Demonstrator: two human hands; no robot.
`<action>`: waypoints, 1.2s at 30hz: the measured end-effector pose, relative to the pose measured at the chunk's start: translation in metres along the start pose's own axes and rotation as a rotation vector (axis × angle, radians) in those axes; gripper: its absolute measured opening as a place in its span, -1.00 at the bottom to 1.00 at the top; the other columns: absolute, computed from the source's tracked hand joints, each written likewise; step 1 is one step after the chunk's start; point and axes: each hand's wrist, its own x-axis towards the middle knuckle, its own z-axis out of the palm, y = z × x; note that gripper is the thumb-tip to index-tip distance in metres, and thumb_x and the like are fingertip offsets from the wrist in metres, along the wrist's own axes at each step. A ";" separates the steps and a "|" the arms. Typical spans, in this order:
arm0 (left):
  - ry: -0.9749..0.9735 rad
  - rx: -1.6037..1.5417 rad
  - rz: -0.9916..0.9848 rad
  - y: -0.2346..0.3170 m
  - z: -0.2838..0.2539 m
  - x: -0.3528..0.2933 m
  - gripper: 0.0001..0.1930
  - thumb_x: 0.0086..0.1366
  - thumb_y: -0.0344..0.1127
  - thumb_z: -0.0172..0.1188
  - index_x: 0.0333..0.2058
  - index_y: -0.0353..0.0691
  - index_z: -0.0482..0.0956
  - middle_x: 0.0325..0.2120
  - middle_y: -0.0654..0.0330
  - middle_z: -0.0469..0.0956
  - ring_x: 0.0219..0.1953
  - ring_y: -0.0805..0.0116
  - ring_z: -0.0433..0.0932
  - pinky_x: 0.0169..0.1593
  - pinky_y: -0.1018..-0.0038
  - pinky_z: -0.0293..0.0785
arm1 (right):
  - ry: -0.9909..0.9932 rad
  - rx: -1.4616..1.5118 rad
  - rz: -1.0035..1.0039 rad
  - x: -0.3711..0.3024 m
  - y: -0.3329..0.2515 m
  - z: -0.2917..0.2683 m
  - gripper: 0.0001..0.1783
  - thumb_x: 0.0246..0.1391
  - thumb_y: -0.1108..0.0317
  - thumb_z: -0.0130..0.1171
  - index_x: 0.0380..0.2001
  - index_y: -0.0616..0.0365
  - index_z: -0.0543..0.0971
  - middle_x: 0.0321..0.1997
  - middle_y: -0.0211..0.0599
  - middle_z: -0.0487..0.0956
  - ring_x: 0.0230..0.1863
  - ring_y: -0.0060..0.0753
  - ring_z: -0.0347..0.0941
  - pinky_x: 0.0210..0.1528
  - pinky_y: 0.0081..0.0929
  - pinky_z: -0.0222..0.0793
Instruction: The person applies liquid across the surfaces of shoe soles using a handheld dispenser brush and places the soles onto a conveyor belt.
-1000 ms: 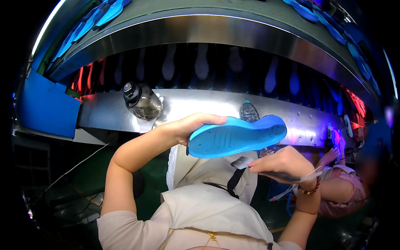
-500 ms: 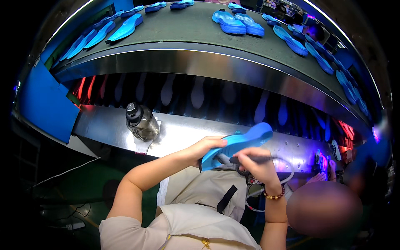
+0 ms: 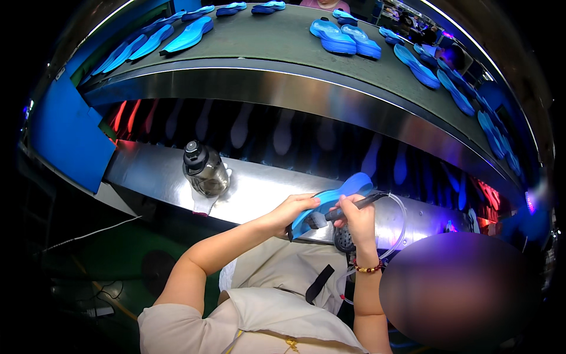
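A blue shoe sole (image 3: pixel 356 184) is tilted above the front edge of the metal ledge. My left hand (image 3: pixel 290 213) grips its near left end, thumb on the upper side. My right hand (image 3: pixel 357 219) is closed around the black handle of a brush (image 3: pixel 367 201), with a pale tube (image 3: pixel 404 221) curving from the handle's rear end back down toward my wrist. The brush's greyish tip (image 3: pixel 317 220) lies against the sole's hollow inner face, near my left fingers; whether it presses there I cannot tell. Just below the sole sits a round black perforated piece (image 3: pixel 344 238), partly hidden.
A clear bottle with a black lid (image 3: pixel 206 171) stands on the metal ledge (image 3: pixel 259 172), left of my hands. Beyond it, a raised green belt (image 3: pixel 253 44) carries several blue soles (image 3: pixel 333 38). Close on my right is a co-worker's blurred head (image 3: pixel 460 289).
The brush has shifted along the sole, and its handle now slants up to the right. My right wrist has moved left. The head at right looms larger, and the whole view has shifted slightly.
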 end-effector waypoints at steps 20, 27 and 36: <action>-0.128 -0.013 0.372 0.072 -0.030 -0.069 -0.33 0.14 -0.02 -0.05 0.11 -0.41 0.14 -0.02 -0.10 0.34 -0.07 0.14 0.44 -0.02 0.28 0.39 | 0.125 0.625 -0.068 -0.079 0.067 -0.082 -0.65 -0.06 0.47 0.14 -0.16 0.36 0.39 -0.19 0.04 0.50 -0.57 -0.44 0.44 -0.50 -0.59 0.42; -0.509 -0.539 0.954 0.218 -0.062 -0.005 -0.38 0.27 0.00 -0.37 0.12 -0.43 0.06 0.05 -0.14 0.21 0.12 -0.12 0.19 0.18 -0.07 0.02 | 0.428 0.722 0.158 -0.063 0.111 -0.102 -0.71 0.03 0.48 0.06 -0.13 0.27 0.40 -0.35 -0.36 0.47 -0.52 -0.67 0.32 -0.54 -0.75 0.25; -0.966 0.605 0.076 0.033 0.022 -0.031 -0.77 0.12 -0.48 -0.04 -0.25 -0.23 0.54 -0.25 0.16 0.50 -0.20 0.38 0.45 -0.12 0.45 0.39 | 0.563 0.795 0.168 -0.078 0.110 -0.118 -0.73 0.03 0.45 0.07 -0.15 0.22 0.42 -0.35 -0.38 0.48 -0.53 -0.67 0.32 -0.53 -0.74 0.25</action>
